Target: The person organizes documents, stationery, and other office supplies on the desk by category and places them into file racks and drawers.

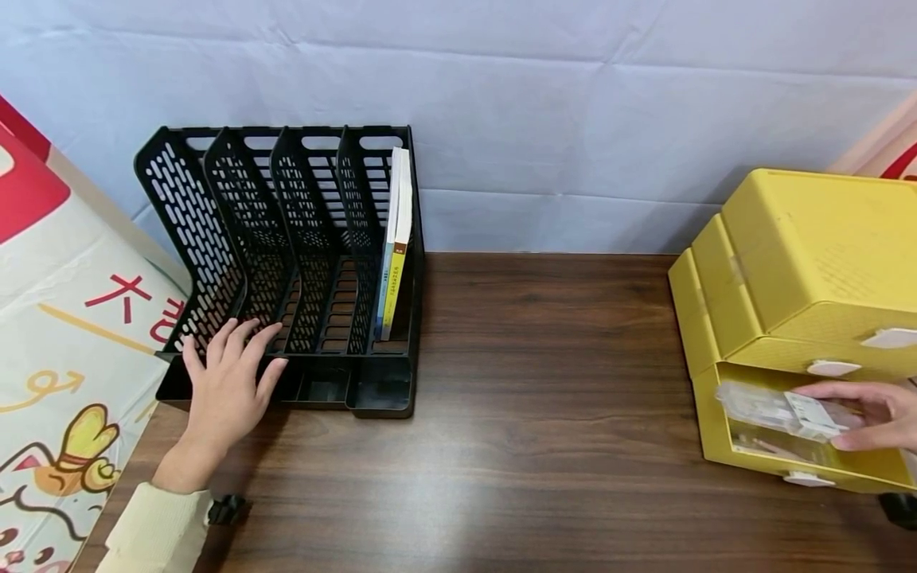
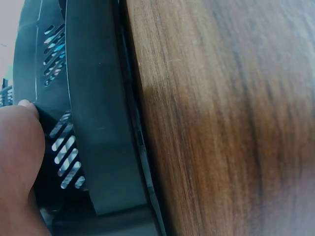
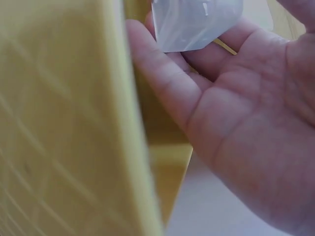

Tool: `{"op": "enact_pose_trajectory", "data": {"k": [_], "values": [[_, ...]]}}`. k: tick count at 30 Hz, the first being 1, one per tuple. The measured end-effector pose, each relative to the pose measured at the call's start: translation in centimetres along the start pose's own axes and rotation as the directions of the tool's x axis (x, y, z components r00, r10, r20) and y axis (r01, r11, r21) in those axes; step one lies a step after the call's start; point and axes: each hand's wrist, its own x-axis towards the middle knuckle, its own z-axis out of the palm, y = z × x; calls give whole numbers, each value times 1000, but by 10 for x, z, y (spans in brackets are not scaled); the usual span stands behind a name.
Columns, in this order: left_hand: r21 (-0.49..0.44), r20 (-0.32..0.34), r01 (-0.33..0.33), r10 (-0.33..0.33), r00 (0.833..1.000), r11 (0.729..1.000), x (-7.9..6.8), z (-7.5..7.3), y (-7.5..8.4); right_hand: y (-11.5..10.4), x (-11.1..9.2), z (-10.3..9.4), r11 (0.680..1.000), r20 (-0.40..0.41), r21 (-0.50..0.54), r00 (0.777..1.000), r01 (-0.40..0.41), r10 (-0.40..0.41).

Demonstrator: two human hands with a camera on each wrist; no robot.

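Observation:
My left hand lies over the front left of a black file rack, fingers spread across its front edge. In the left wrist view part of that hand shows beside the slotted black plastic. At the far right my right hand holds a clear plastic packet with a white label, between thumb and fingers. The packet is over the pulled-out bottom drawer of a yellow drawer unit. Small items lie inside this drawer, partly hidden by the packet.
Two thin books, one with a yellow spine and one blue, stand in the rack's rightmost slot. Brown wooden tabletop stretches between rack and drawers. A pale cloth hangs behind; a printed bag-like sheet is at left.

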Motion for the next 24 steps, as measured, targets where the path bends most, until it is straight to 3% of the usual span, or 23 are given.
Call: {"op": "enact_pose_trajectory", "data": {"k": [7, 12, 17, 20, 24], "values": [[8, 22, 5, -6, 1000, 1000, 0, -1, 0, 9, -13, 0, 995, -113, -30, 990, -94, 90], [9, 17, 4, -4, 1000, 1000, 1, -2, 0, 7, -15, -1, 983, -148, -76, 977, -165, 152], [9, 14, 5, -5, 1000, 1000, 0, -1, 0, 2, -13, -7, 949, -173, -162, 955, -271, 243], [8, 16, 7, -7, 1000, 1000, 0, -2, 0, 0, -7, -9, 924, -145, -188, 940, -334, 310], [5, 17, 10, -10, 1000, 1000, 0, -2, 0, -2, 1, -11, 918, -79, -196, 939, -344, 335]]}}
